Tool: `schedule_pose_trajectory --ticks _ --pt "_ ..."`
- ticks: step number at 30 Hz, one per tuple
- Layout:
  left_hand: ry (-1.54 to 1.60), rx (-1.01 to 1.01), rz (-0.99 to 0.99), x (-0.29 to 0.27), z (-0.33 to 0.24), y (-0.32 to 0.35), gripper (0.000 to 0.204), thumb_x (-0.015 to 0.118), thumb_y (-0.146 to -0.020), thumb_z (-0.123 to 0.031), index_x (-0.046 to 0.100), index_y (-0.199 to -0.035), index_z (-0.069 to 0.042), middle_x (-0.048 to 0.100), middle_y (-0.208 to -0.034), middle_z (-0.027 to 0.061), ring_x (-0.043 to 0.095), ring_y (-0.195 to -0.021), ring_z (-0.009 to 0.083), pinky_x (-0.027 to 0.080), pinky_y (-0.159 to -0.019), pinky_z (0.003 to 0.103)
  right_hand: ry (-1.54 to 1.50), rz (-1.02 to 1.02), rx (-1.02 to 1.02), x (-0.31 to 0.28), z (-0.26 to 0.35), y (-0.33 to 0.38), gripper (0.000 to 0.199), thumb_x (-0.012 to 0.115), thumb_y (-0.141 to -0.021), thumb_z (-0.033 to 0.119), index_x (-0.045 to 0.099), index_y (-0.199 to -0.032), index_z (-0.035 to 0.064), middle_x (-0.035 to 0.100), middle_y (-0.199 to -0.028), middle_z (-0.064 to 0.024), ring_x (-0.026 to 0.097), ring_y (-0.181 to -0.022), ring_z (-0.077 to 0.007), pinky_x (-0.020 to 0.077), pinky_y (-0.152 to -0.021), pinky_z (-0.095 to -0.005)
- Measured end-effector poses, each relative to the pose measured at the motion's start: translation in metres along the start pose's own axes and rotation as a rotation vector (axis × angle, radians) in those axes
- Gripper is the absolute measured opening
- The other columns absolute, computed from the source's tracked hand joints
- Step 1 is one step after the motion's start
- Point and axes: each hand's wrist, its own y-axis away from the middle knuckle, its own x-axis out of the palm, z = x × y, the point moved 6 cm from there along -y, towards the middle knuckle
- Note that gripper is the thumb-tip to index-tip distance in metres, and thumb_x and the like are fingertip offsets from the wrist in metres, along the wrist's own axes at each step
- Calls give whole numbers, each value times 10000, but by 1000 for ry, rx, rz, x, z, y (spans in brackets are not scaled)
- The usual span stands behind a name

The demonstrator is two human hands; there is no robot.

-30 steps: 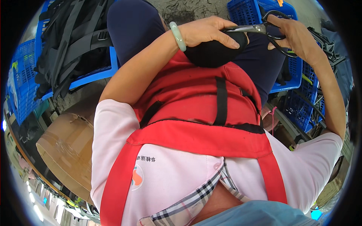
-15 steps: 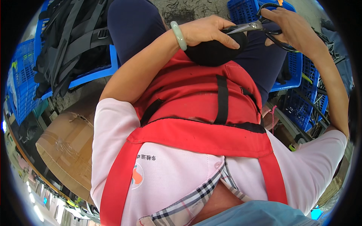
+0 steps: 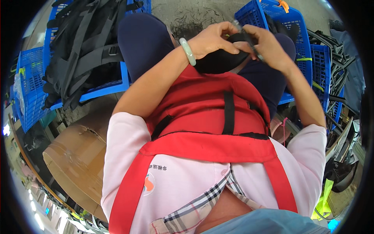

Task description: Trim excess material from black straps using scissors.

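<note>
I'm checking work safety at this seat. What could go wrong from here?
The blurred, dark metal scissors are close to the left hand, so a slip might nick its fingers.
The right hand holds the scissors while its fingers also seem to touch the black rounded fabric piece; either grip could loosen.
If dropped, the scissors might strike the navy trouser legs.

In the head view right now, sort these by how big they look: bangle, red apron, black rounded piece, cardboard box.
Largest to smallest, as they look in the head view:
1. Red apron
2. Cardboard box, partly hidden
3. Black rounded piece, partly covered
4. Pale green bangle
</note>
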Motion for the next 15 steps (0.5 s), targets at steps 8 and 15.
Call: schedule_pose_trajectory --ticks 8,15 --pt "64 -95 -10 -19 -22 14 166 599 -915 -149 642 -977 -2 667 -890 52 617 -722 120 476 -650 226 -192 -686 -43 -81 15 18 239 711 -841 158 589 -991 18 495 -669 40 443 -556 -36 357 -514 -197" --pt "111 -5 52 22 -49 -1 450 641 -891 -172 525 -1293 -5 586 -1210 104 546 -1109 161 429 -920 284 -292 -1072 -348 -57 55 28 279 732 -815 109 594 -1040 20 574 -775 35 516 -654 -28 400 -570 -179"
